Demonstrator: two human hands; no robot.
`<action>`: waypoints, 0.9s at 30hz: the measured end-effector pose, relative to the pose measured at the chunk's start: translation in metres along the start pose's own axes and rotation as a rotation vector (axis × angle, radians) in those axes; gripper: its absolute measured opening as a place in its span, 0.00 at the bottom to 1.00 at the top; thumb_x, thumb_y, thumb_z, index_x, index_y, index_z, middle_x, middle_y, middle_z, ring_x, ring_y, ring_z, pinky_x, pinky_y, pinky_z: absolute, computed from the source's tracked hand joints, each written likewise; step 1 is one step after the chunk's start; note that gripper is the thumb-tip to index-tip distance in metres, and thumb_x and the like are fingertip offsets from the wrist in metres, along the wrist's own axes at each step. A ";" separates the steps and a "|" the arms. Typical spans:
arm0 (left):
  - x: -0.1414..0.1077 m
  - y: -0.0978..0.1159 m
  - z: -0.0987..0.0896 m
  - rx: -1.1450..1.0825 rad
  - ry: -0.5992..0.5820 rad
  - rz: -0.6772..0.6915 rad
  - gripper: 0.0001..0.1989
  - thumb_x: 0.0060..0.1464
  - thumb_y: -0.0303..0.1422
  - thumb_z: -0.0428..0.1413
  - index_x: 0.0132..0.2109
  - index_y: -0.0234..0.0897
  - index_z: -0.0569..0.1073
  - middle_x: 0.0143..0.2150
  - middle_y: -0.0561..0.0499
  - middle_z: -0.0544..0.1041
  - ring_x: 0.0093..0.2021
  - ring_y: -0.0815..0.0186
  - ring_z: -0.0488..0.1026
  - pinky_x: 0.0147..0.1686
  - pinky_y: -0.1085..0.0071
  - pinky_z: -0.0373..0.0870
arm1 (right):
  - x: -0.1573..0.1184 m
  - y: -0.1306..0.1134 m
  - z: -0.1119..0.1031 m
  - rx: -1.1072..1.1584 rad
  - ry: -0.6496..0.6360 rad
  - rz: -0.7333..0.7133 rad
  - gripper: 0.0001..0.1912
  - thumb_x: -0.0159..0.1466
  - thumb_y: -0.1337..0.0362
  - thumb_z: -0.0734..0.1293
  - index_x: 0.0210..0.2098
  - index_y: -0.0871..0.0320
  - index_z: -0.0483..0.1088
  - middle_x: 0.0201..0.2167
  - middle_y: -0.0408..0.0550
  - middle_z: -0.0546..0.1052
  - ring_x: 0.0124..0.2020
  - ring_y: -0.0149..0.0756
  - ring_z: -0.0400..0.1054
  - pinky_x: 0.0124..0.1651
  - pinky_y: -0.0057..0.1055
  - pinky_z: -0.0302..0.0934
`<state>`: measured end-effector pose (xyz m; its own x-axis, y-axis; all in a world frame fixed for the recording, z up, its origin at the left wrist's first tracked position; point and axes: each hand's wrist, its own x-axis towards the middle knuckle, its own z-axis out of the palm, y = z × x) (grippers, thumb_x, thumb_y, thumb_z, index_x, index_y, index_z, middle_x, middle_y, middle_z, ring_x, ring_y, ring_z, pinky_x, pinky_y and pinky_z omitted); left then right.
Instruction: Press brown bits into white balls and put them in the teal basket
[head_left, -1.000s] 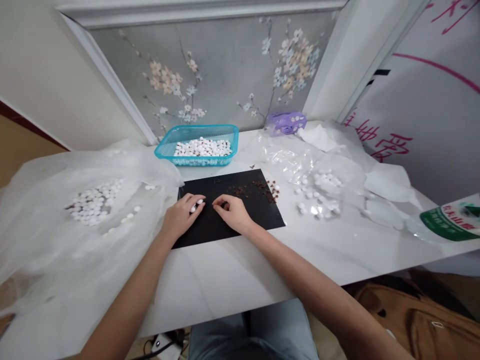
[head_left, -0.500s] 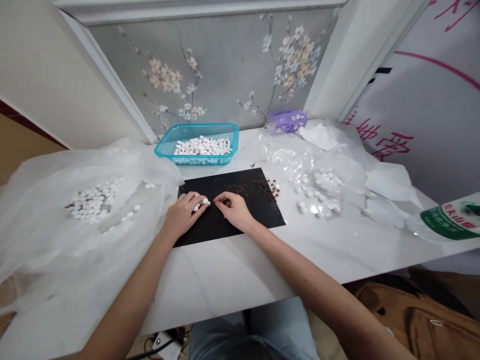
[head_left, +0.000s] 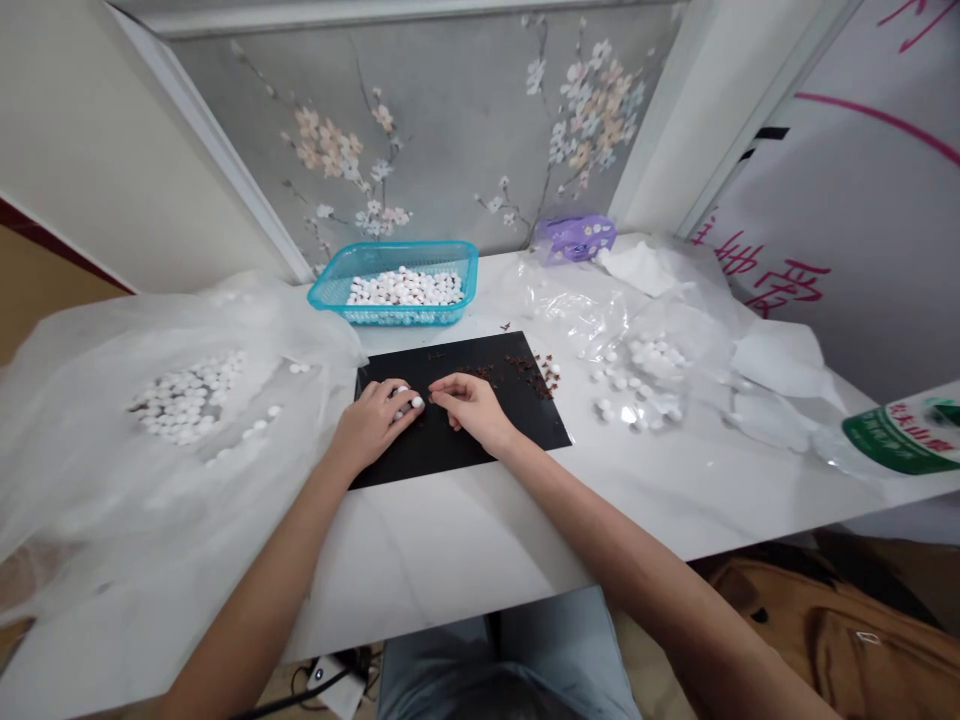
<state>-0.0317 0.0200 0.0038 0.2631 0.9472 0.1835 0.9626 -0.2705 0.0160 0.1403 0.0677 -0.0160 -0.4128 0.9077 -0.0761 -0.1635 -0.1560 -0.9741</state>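
The white round pieces (head_left: 417, 402) sit at the fingertips of the left hand (head_left: 371, 425), just left of the right hand (head_left: 471, 408), whose fingertips (head_left: 436, 382) point toward them across a narrow gap. The left hand is the nearer and is partly curled, its fingers closed on at least two pieces; its fingers hide the exact count. The pieces look round, with no clear long axis. The right hand is nearly closed in a loose pinch, and whether it has hold of anything cannot be told at this size.

Both hands rest over the black mat (head_left: 442, 460) on the white marble surface (head_left: 427, 560). Dark reddish-brown crumbs (head_left: 529, 375) lie on the mat's upper right, beyond the right hand. More white pieces fill the blue plastic basket (head_left: 394, 247) at upper centre and lie on the translucent plastic sheet (head_left: 75, 420) at left. Others lie on the clear plastic bag (head_left: 577, 310) at right. The green-labelled bottle (head_left: 904, 440) is cut off by the right frame edge.
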 end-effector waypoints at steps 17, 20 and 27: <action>0.002 0.008 -0.001 0.060 -0.006 0.050 0.20 0.62 0.42 0.40 0.47 0.41 0.72 0.48 0.46 0.72 0.45 0.60 0.66 0.39 0.66 0.66 | -0.001 -0.001 0.000 -0.143 0.000 -0.064 0.10 0.52 0.65 0.64 0.34 0.59 0.64 0.25 0.37 0.69 0.16 0.19 0.54 0.17 0.19 0.50; 0.002 0.010 -0.001 0.072 -0.005 0.044 0.20 0.62 0.42 0.40 0.47 0.41 0.73 0.48 0.46 0.72 0.45 0.59 0.66 0.37 0.67 0.66 | -0.001 0.000 0.000 -0.166 0.005 -0.089 0.09 0.52 0.65 0.64 0.34 0.59 0.64 0.25 0.37 0.69 0.17 0.20 0.54 0.18 0.19 0.51; 0.003 0.012 -0.001 0.043 -0.025 0.041 0.20 0.62 0.42 0.40 0.48 0.42 0.72 0.47 0.46 0.72 0.45 0.59 0.66 0.40 0.65 0.66 | -0.001 -0.002 0.000 -0.166 0.000 -0.089 0.09 0.53 0.66 0.64 0.34 0.59 0.63 0.25 0.38 0.68 0.17 0.20 0.55 0.18 0.19 0.51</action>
<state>-0.0192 0.0189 0.0057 0.3030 0.9397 0.1586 0.9529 -0.3016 -0.0334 0.1417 0.0669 -0.0137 -0.4032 0.9150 0.0117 -0.0495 -0.0091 -0.9987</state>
